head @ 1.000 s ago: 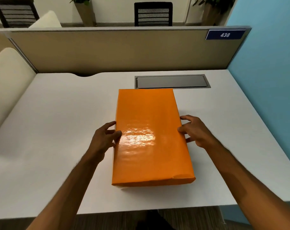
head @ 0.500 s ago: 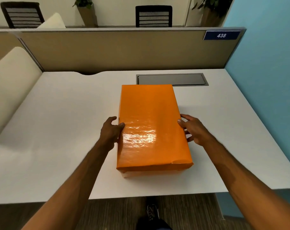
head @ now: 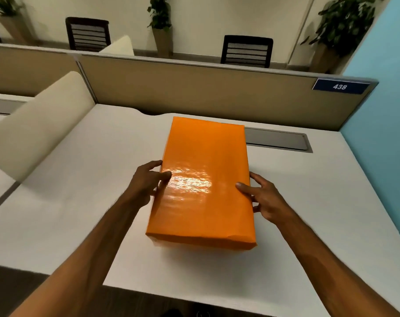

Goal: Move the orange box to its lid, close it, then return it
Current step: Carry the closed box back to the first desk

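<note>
A white surface [head: 64, 202] with a grey recessed cable hatch [head: 276, 139] meets a tan partition [head: 194, 92] at its far edge, where a dark blue plate [head: 340, 87] reads 438. A light blue wall [head: 382, 106] stands to the right and a cream curved panel [head: 34, 131] to the left. Beyond the partition, two dark slatted chairs [head: 247, 52] and potted plants [head: 162, 21] stand against a cream wall [head: 206, 17].
</note>
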`<state>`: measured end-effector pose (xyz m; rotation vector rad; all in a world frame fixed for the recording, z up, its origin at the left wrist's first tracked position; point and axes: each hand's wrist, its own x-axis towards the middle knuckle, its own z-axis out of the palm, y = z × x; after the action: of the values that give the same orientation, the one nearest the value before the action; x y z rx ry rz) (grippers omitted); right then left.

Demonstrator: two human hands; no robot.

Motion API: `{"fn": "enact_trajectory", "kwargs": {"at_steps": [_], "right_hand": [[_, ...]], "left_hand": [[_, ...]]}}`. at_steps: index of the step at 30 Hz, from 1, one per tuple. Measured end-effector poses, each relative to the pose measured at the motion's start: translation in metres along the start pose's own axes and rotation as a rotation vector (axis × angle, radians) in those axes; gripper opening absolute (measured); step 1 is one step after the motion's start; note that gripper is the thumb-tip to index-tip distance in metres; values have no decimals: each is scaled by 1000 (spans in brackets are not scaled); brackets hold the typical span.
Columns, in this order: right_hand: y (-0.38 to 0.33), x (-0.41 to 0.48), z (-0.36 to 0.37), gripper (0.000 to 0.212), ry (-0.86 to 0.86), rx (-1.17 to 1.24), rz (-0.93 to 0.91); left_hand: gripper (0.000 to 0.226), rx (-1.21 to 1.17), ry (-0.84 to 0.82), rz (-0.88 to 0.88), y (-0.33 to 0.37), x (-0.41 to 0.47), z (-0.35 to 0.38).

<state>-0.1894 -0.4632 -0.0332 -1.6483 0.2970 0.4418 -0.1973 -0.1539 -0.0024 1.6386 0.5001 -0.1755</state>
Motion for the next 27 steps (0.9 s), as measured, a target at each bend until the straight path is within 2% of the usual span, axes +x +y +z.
{"fn": "enact_trajectory", "kwargs": {"at_steps": [13, 27], "right_hand": [[-57, 83, 127, 79, -135, 12, -24], [-136, 209, 320, 78, -113, 6, -5]], "left_hand": [[48, 26, 132, 9, 29, 68, -127], [58, 32, 110, 14, 62, 244, -304]]}}
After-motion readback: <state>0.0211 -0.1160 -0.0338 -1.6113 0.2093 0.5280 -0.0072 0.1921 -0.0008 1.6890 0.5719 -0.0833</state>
